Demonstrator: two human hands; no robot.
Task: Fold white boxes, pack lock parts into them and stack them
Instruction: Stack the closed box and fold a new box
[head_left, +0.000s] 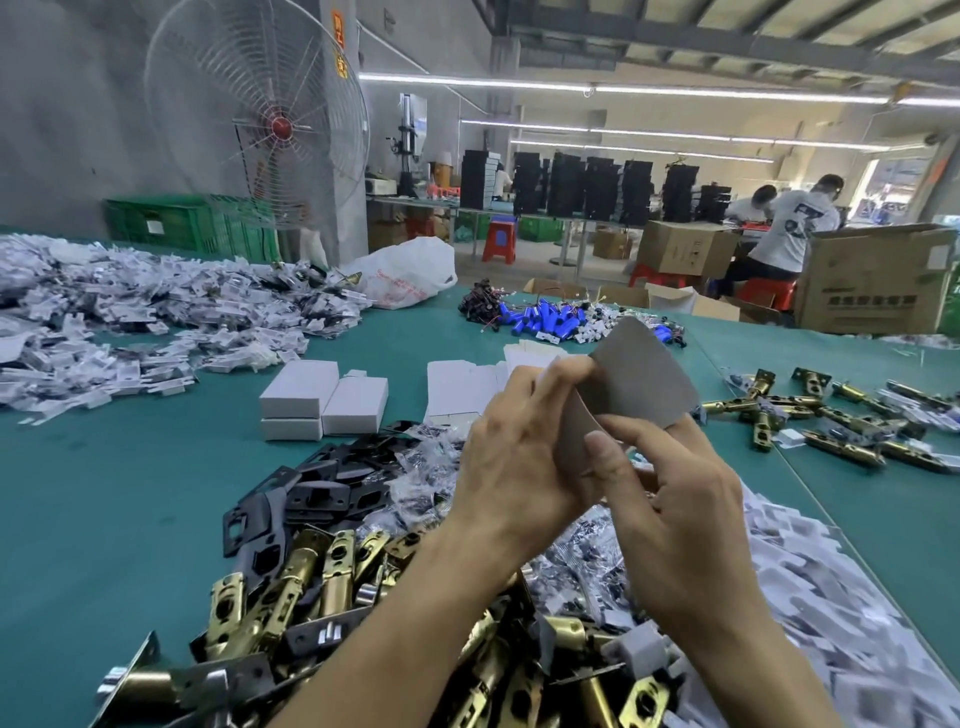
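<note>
- Nearest, under the wrists of both grips, a heap of brass latch bolts (332, 582) lies on the green desk (104, 493).
- Black strike plates (322, 491) lie just left of the left grip, touching the heap.
- Under and to the right of the right grip spreads a drift of small white packets (789, 582). Their contents cannot be made out.
- The left grip (511, 457) has its fingers curled and pinches the upper left edge of a flat box blank (641, 379), which shows its grey side.
- The right grip (670, 519) pinches the lower edge of the same blank, thumb on the near face and fingers behind.
- The blank hangs in the air between the two grips, bowed and clear of the desk.
- Just beyond the left grip lies a pile of flat white blanks (462, 384).
- Left of that pile stand three folded white boxes (317, 397): two are stacked, and the third touches their right side.
- Well to the right of the right grip, more brass latches (831, 415) lie scattered on the desk.
- Beyond both grips sits a cluster of blue cylinders (550, 317) with wires.
- Far to the left of the grips stretches a wide heap of clear bagged parts (130, 312), with a white plastic bag (410, 270) at its far end.
- Past the desk stand a large wire-guarded fan (260, 114), a green crate (171, 223) and brown cartons (878, 280).
- Beside the cartons, seated people (789, 223) have their backs turned.
</note>
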